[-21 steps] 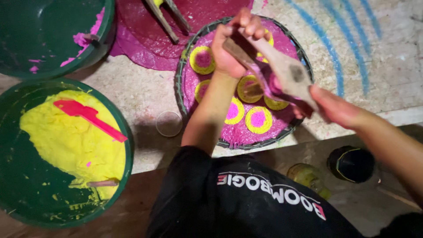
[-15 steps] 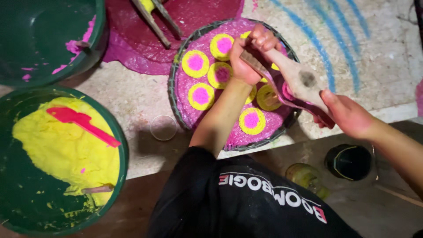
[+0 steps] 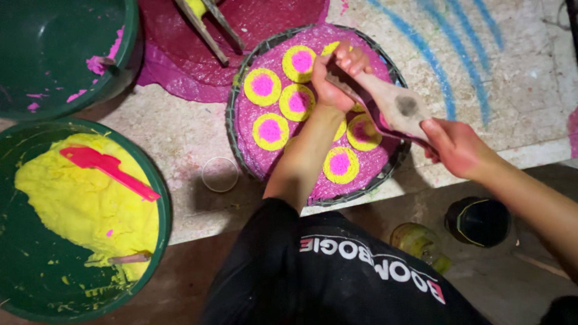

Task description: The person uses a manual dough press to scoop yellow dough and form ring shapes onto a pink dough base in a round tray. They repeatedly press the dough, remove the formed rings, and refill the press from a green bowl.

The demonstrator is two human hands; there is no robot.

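Observation:
A round woven tray (image 3: 232,129) holds pink powder and several round yellow cakes with pink centres (image 3: 270,130). Over its right half I hold a long wooden mould (image 3: 402,109) with a dark spot on its back. My right hand (image 3: 457,147), stained pink, grips the mould's near end at the tray's right rim. My left hand (image 3: 333,81) closes around the far end, above the cakes in the middle of the tray. My left forearm crosses the tray's near edge and hides some cakes.
A green basin (image 3: 158,238) at the left holds yellow powder and a pink scoop (image 3: 108,168). A second green basin (image 3: 66,54) stands behind it. A clear ring (image 3: 220,174) lies on the stone slab. Wooden sticks (image 3: 208,24) rest on dark red sheet. A jar (image 3: 418,244) and dark cup (image 3: 478,219) stand below.
Both hands kept their hold on the mould over the tray. The mould's far end shifted toward the tray's middle, and more cakes on the left side show now.

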